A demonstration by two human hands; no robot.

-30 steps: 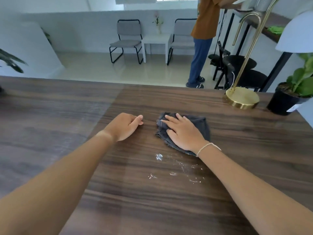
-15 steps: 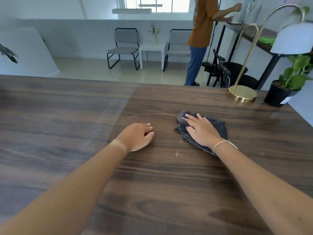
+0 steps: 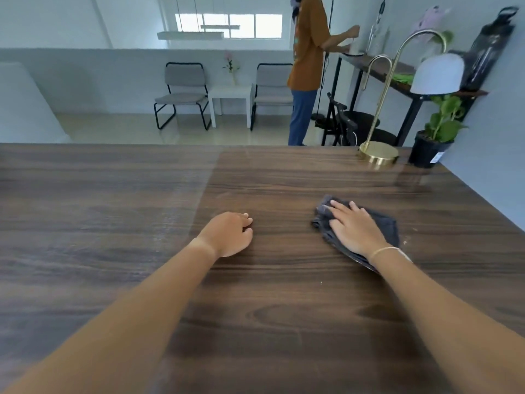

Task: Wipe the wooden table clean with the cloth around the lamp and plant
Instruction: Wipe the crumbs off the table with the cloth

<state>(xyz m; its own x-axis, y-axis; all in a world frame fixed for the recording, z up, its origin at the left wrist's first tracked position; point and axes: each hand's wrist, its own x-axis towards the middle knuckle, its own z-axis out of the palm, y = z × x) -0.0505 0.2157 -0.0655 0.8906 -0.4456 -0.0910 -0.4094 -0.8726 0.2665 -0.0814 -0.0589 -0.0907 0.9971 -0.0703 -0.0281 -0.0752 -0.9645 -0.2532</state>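
Right hand [image 3: 356,228] presses flat, fingers spread, on the cloth [image 3: 383,227] at right of centre; left hand [image 3: 228,233] rests loosely curled, holding nothing. The near tabletop [image 3: 113,211] looks clean. Specks lie beside the cloth; around the lamp [image 3: 377,156] and plant [image 3: 430,150], upper right, seems unwiped.

Dark-grained table [image 3: 255,322]; grey cloth [image 3: 386,226]; brass lamp [image 3: 377,156].

A dark grey cloth [image 3: 387,227], crumpled and folded, lies flat on the dark wood-grain table [image 3: 255,294] toward its right side. At the far right corner stand a brass lamp [image 3: 377,155] (round base, arched stem, white shade) and, just beside it, a leafy plant [image 3: 441,126] in a black pot.
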